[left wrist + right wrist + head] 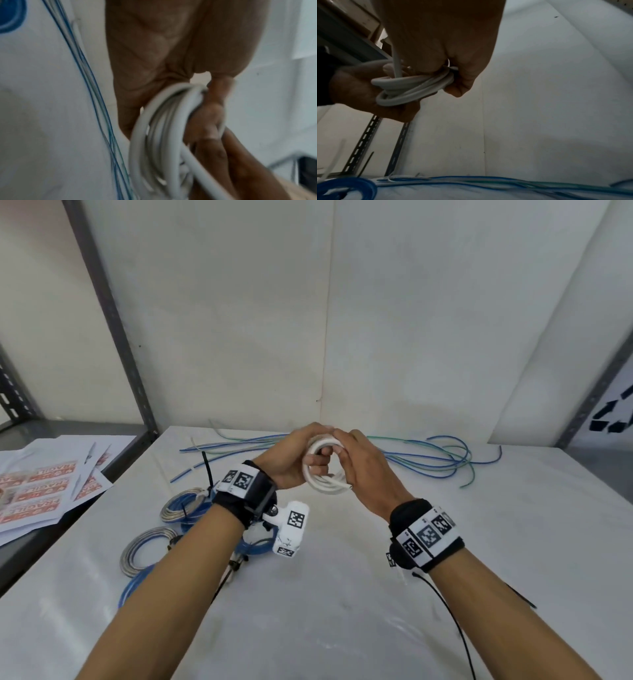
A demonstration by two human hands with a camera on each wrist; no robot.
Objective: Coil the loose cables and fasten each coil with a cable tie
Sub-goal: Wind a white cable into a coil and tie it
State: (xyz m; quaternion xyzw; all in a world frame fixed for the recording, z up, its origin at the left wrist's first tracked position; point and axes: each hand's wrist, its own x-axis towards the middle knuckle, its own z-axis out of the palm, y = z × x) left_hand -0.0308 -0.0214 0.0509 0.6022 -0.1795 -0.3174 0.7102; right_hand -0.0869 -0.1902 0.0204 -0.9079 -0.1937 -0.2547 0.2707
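- left hand [286, 455] and right hand [359, 462] both grip the white cable coil [323, 470].
- springy and light, probably; pinch across all loops, or they fan apart.

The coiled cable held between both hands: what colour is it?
White, a plain coiled cable; clearest in the head view.

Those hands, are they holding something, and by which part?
Both hold a white cable coil above the table: left hand grips its left side, right hand its right.
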